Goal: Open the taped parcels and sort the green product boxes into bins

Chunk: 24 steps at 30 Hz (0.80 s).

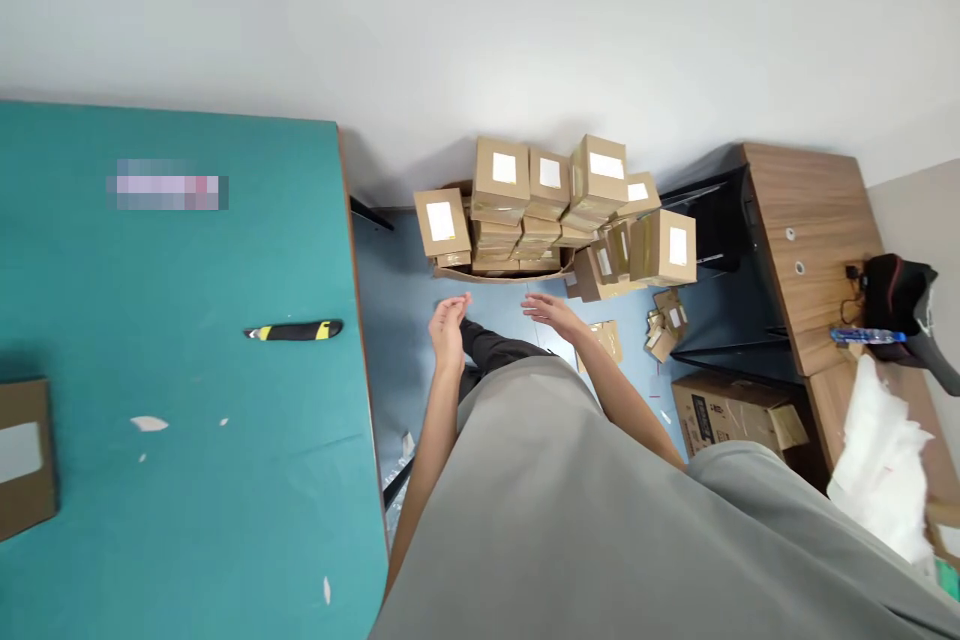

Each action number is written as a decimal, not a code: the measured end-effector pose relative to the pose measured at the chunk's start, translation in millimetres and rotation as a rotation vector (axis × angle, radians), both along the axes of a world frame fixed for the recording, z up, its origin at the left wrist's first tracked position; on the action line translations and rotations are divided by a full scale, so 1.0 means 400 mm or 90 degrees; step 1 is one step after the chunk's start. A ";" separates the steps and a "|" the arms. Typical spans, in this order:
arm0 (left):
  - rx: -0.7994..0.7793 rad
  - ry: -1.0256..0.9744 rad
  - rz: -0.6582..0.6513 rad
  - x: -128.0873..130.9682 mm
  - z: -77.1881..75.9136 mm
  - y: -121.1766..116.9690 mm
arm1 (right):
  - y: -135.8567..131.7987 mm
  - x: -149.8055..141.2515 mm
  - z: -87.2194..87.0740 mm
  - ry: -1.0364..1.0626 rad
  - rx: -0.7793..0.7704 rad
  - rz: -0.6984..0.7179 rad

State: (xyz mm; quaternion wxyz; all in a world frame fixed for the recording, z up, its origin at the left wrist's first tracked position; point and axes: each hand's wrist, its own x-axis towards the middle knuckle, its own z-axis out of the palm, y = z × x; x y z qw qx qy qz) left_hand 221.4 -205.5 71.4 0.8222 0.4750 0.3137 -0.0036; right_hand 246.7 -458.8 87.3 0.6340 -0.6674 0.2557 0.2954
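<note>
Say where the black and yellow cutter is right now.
In the head view, the cutter lies on the teal table, near its right edge, left of the person's left hand.

Taped brown boxes with white labels stand stacked in a wide open carton.

From the wearer's head, the only view faces forward and steeply down past the grey shirt, close below, to stacked boxes farther off, teal worktop left of them, wooden worktop right.
</note>
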 end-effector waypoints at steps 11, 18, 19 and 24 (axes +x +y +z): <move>0.087 -0.001 -0.054 0.149 0.045 -0.132 | -0.248 0.127 -0.046 -0.122 -0.045 -0.239; 0.115 -0.019 -0.220 0.431 0.033 -0.376 | -0.455 0.426 -0.101 -0.164 -0.234 -0.350; 0.115 -0.010 -0.253 0.482 0.027 -0.424 | -0.489 0.470 -0.106 -0.174 -0.250 -0.359; 0.182 0.048 -0.393 0.732 -0.015 -0.664 | -0.635 0.664 -0.137 -0.182 -0.294 -0.322</move>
